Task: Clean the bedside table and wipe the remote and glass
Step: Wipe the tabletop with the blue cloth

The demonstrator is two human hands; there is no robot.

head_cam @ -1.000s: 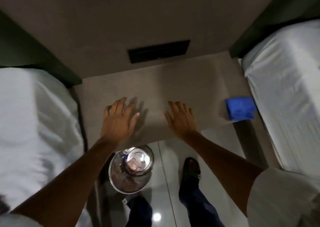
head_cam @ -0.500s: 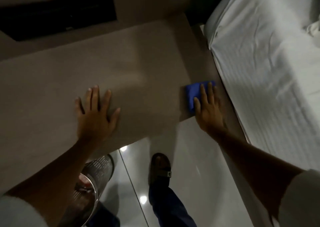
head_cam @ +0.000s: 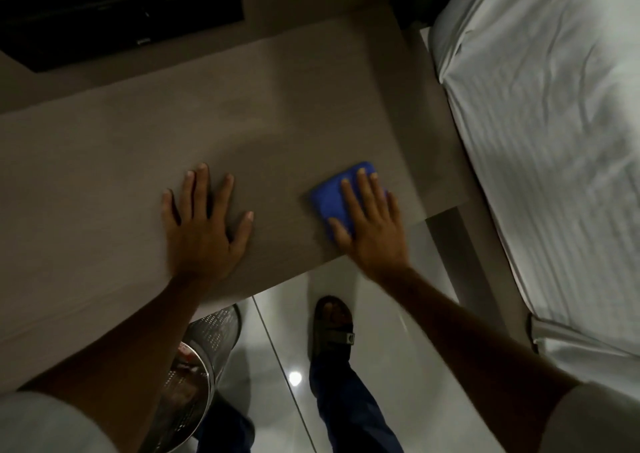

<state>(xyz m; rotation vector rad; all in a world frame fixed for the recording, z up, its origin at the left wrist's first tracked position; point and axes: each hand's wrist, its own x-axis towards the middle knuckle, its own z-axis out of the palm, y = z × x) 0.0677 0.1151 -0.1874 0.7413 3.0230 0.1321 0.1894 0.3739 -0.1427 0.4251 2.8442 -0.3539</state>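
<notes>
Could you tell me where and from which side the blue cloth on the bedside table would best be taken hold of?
The blue cloth lies flat and folded near the front right corner of the bedside table, with the right hand flat on top of it. Probably best: come from above, palm on the middle, thumb hooking the near left edge, since a flat pad offers nothing else to pinch. The left hand braces on the tabletop.

- The right hand (head_cam: pixel 370 224), bare on the bedside table (head_cam: pixel 104 162) a second ago, now lies flat on the blue cloth (head_cam: pixel 332 198).
- That cloth is off the table's right edge by the bed (head_cam: pixel 554 141), closer to the left hand (head_cam: pixel 204 231).
- Camera view swings right: more bed, the metal bin (head_cam: pixel 201 359) slipping to the near-left.
</notes>
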